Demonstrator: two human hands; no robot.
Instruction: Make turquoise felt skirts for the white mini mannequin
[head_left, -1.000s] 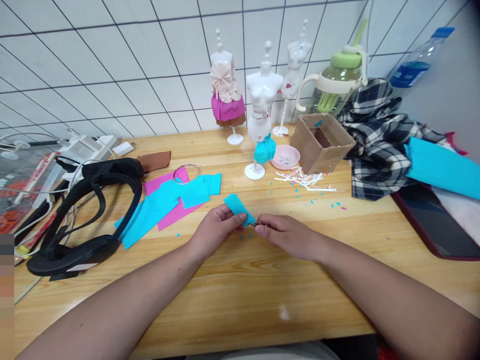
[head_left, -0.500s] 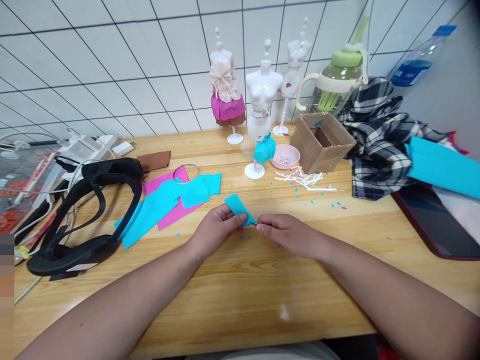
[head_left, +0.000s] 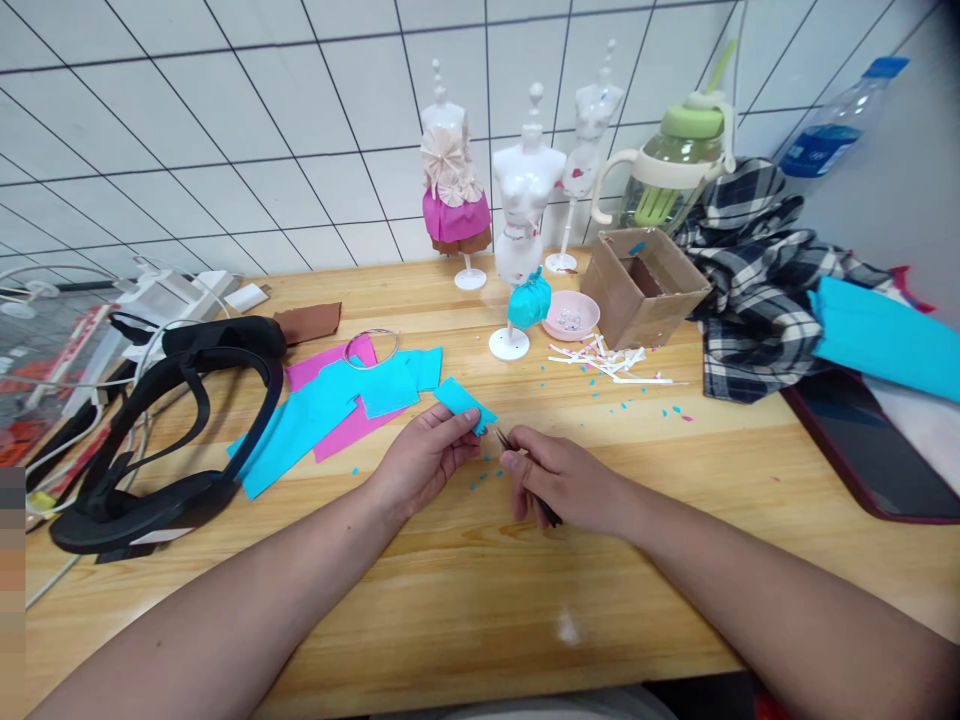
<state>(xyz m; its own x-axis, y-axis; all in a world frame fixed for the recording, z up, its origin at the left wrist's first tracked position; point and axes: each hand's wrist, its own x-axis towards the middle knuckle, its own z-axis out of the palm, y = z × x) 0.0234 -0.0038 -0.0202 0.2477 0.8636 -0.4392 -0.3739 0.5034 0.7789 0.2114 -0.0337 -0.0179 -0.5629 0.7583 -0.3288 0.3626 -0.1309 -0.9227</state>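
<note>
Left hand [head_left: 420, 457] is pinching cloth [head_left: 456, 396], long axis running far-left to near-right; right hand [head_left: 562, 472] is gripping tool [head_left: 550, 515], tips pointing clothward.

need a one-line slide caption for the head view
Left hand pinches a blue strip; right hand holds a slim tool beside it, with three mannequins behind.

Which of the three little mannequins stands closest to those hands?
The middle mannequin, with the blue bundle below its torso. It stands in front; the left mannequin and right mannequin stand farther back.
</note>
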